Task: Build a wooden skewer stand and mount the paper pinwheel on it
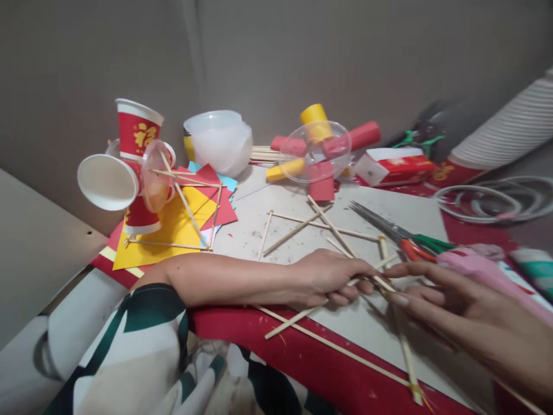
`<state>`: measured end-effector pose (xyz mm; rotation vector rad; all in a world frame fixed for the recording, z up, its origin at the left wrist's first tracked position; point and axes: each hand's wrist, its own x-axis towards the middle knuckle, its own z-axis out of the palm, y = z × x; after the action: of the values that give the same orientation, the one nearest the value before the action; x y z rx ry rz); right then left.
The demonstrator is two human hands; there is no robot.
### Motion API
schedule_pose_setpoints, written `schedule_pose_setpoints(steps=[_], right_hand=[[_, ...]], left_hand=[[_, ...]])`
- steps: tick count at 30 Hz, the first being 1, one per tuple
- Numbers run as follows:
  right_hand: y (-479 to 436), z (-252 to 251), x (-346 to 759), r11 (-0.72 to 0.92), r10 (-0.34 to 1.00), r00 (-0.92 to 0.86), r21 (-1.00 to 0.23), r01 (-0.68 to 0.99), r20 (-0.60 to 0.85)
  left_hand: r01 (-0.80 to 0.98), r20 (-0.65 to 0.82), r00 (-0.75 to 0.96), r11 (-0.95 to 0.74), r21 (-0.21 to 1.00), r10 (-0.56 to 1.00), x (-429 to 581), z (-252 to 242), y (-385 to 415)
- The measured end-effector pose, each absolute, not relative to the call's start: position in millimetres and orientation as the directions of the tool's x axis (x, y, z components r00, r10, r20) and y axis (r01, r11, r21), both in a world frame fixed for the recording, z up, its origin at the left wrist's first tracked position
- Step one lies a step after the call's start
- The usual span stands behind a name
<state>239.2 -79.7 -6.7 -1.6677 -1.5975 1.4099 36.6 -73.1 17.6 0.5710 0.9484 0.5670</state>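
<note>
Crossed wooden sticks [332, 226] run through the left grip [330, 276]

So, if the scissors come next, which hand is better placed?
Probably the right hand: it is nearer the scissors' handles, whereas the left hand is closed around the sticks. Whether the right also pinches a stick, I cannot tell.
</note>
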Motion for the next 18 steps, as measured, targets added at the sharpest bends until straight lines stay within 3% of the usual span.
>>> schedule_pose_setpoints(steps=[3, 11, 18], right_hand=[[-82.9, 1.4, 236.4, -0.234, 0.902, -0.214, -0.843, 0.485, -0.374], [-82.7, 19.9, 226.8, -0.143, 0.912, -0.331, -0.944, 0.297, -0.243], [-84.5, 20.9, 231.6, -0.112, 0.908, -0.361, -0.953, 0.283, -0.214]], left_hand=[[-0.178, -0.571, 0.476, 0.709, 0.682, 0.669, 35.3, 21.0, -74.0], [-0.252, -0.453, 0.543, 0.651, 0.716, 0.708, 36.7, 16.3, -66.0], [-0.272, -0.424, 0.559, 0.641, 0.718, 0.713, 37.8, 17.6, -65.8]])
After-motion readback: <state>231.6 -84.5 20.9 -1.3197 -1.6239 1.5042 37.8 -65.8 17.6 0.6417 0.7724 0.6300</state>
